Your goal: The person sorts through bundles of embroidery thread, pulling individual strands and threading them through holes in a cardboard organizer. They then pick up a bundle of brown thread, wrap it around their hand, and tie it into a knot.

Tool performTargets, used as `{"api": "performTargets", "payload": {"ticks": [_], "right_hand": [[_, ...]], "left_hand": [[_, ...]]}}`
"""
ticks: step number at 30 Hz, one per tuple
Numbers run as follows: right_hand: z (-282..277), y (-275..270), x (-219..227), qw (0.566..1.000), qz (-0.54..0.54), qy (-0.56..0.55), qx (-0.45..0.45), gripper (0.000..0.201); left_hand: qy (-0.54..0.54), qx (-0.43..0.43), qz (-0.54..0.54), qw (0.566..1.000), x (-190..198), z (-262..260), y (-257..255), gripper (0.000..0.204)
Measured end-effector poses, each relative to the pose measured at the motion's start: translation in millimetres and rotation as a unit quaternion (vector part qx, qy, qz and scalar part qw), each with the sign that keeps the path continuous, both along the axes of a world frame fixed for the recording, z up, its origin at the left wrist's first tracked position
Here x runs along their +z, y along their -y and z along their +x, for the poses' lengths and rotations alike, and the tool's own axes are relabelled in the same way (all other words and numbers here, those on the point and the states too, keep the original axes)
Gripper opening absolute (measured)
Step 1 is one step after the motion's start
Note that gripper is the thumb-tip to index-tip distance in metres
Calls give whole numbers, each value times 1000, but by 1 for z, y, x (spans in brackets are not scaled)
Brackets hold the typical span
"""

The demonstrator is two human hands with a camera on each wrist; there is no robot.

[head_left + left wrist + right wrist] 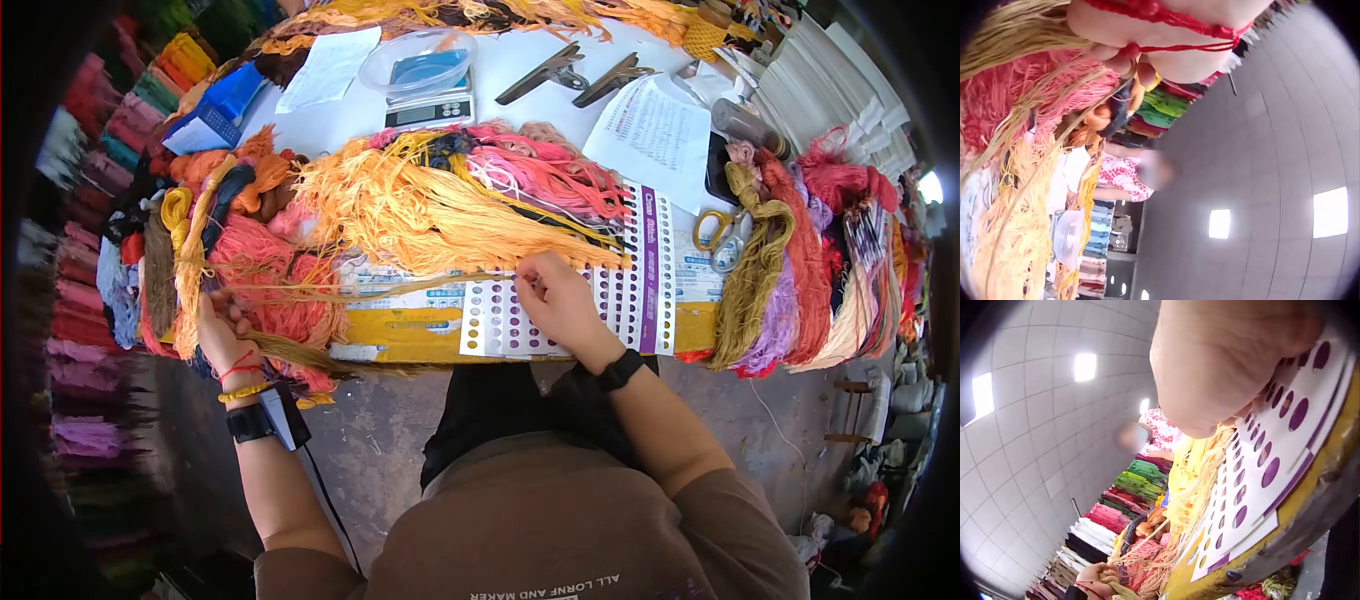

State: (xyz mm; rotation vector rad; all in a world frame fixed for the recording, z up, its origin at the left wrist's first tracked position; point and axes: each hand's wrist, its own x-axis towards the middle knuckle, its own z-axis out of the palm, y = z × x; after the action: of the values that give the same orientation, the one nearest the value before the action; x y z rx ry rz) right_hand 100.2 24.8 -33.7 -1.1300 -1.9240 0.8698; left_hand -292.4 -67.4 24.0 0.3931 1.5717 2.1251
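Note:
Between my hands a thin length of tan embroidery thread [400,291] stretches across the table front. My left hand [222,335] grips it at the left, and a loose olive-tan tail [290,350] hangs from that hand along the table edge. At the other end my right hand [555,305] pinches the thread with curled fingers, over a white card with rows of punched holes [490,335]. Its fingertips are mostly hidden in the right wrist view. A large heap of light orange thread [420,215] lies just behind the strand, and coral-pink thread [255,255] beside the left hand.
Skeins in many colours hang over the table's right end, near scissors [722,240]. Behind the orange heap stand a digital scale [430,110] with a clear bowl [420,62], two large clips [545,75] and paper sheets [655,135]. Another person [1124,177] is across the table.

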Motion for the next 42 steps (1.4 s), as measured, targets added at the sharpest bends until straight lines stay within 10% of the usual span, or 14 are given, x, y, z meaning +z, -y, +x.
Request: {"api": "performTargets", "payload": {"ticks": [3, 5, 13, 42], "right_hand": [[-2, -1, -3, 1000, 10, 1, 7, 11], [-2, -3, -1, 996, -75, -44, -14, 12], [-16, 39, 34, 945, -225, -183, 149, 13], [-12, 38, 22, 918, -304, -210, 142, 8]], "left_hand": [[-139, 9, -159, 977, 19, 50, 0, 31], [-124, -177, -229, 949, 38, 121, -1, 34], [127, -526, -38, 840, -8, 248, -12, 40], [182, -505, -41, 843, -12, 242, -10, 37]]}}
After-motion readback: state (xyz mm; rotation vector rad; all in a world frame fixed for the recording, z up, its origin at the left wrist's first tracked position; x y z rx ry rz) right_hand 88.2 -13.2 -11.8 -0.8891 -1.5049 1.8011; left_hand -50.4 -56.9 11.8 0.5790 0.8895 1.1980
